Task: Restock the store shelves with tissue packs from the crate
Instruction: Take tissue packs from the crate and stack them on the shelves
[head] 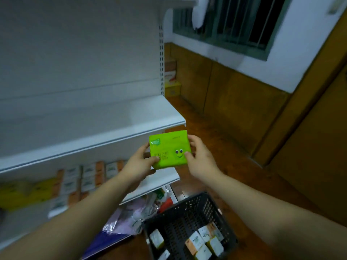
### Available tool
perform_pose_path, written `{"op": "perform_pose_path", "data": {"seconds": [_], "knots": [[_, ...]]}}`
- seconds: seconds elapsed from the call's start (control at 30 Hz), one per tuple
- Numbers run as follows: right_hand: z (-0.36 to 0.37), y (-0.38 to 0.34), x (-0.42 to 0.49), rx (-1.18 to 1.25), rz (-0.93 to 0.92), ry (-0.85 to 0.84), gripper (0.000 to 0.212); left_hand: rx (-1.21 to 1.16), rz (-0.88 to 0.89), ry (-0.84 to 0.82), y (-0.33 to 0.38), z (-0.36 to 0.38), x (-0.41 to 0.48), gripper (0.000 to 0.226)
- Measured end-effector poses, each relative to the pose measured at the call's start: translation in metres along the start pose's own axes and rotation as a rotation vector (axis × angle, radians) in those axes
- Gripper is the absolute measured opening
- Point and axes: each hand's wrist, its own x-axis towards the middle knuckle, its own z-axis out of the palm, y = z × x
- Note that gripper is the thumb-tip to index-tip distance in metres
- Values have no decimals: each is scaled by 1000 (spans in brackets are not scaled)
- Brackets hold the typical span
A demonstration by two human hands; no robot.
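Both hands, left hand (139, 162) and right hand (199, 156), are pinching the green tissue pack (170, 149) between thumbs and fingers; catching the white shelf (116, 136) edge just beyond the fingertips could be jarring it loose.

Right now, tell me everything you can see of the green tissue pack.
The green tissue pack is flat and squarish, in glossy lime-green wrap with a smiling face, a corner logo and blurred print. It is held tilted before the white shelf; the left hand and right hand grip opposite sides, thumbs on its face.
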Motion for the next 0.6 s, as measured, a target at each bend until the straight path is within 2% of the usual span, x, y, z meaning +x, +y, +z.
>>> {"op": "perform_pose_path", "data": {"seconds": [0.3, 0.43, 0.53, 0.6], "knots": [[18, -126, -63, 117, -296, -130, 51, -1, 221, 313, 72, -77, -136, 41], [39, -177, -82, -8, -438, -229, 66, 2, 274, 443, 90, -118, -178, 28], [70, -214, -92, -69, -506, -234, 65, 10, 295, 525, 94, -159, -206, 12], [95, -236, -99, -76, -538, -233, 61, 18, 296, 567, 94, -189, -222, 13]]}}
